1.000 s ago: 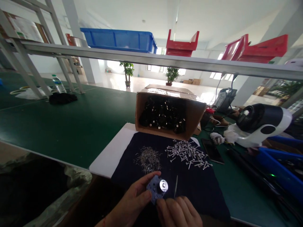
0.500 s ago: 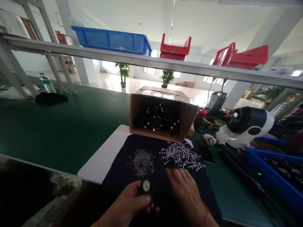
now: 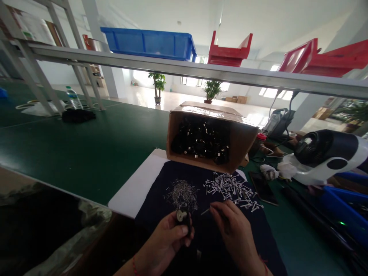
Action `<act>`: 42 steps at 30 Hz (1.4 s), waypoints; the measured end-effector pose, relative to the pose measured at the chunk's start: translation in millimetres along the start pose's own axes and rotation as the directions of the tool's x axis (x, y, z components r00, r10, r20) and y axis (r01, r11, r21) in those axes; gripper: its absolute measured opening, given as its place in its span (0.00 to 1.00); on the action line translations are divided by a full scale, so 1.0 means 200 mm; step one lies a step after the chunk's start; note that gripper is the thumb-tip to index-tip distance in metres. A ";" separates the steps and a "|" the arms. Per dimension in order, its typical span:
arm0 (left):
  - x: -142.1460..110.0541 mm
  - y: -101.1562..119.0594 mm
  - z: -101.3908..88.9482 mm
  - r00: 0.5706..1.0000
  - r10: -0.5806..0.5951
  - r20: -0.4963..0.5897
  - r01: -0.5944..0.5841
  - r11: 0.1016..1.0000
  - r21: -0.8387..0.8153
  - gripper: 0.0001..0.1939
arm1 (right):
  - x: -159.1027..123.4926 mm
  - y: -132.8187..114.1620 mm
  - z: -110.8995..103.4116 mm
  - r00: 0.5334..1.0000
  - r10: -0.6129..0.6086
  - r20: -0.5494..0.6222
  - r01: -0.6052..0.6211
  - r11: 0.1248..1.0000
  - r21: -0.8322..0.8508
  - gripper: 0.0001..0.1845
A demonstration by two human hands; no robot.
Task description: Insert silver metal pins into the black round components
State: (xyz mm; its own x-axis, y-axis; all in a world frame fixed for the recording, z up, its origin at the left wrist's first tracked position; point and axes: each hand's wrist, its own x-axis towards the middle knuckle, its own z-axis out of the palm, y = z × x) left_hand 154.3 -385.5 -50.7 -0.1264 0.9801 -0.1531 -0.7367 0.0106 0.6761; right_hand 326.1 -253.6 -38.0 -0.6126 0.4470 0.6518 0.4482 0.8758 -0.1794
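Note:
My left hand (image 3: pixel 169 234) grips a small black part (image 3: pixel 189 222) with a round, pale metal face (image 3: pixel 181 216) turned upward. To its right, my right hand (image 3: pixel 234 228) pinches a thin metal pin (image 3: pixel 205 211) between thumb and fingertips; it points left toward the black part, apart from it. Just beyond my left hand lies a heap of fine bent wire pieces (image 3: pixel 182 194). Past my right hand is a pile of silvery headed pins (image 3: pixel 230 188). Both heaps rest on a dark cloth (image 3: pixel 155 191).
An open cardboard box (image 3: pixel 244 142) of black parts stands behind the heaps. At right are a phone (image 3: pixel 264 188), a black-and-white fan (image 3: pixel 327 157) and a blue bin (image 3: pixel 342 207). A shelf overhead carries a blue tray (image 3: pixel 149 44) and red bins (image 3: pixel 228 50).
My right hand has lifted from the cloth by the headed pins and now pinches a thin pin. My left hand has tilted the black part. The view has shifted slightly.

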 end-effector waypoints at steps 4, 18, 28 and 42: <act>0.01 -0.02 0.01 1.000 0.015 0.025 -0.013 0.996 -0.088 0.13 | -0.09 -0.16 -0.01 0.964 0.264 -0.004 -0.227 0.835 0.501 0.05; 0.00 0.01 0.02 0.997 0.036 0.068 -0.035 0.999 -0.019 0.14 | -0.13 -0.23 0.06 0.926 0.367 0.090 -0.329 0.665 0.670 0.11; 0.17 0.11 0.02 0.976 -0.213 0.034 0.183 0.902 0.391 0.12 | -0.19 -0.09 0.18 0.983 -0.004 0.181 -0.041 0.970 0.241 0.13; 0.23 0.12 0.08 0.941 -0.328 0.082 0.201 0.736 0.646 0.11 | 0.01 -0.19 -0.02 0.602 0.631 0.490 -0.559 -0.105 0.822 0.37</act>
State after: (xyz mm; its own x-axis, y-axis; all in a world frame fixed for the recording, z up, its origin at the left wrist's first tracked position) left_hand 141.1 -336.3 -30.9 0.1776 0.9350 -0.3069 -0.1385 0.3325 0.9329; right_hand 310.8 -286.0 -26.8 -0.4051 0.9106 -0.0822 -0.2397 -0.1926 -0.9516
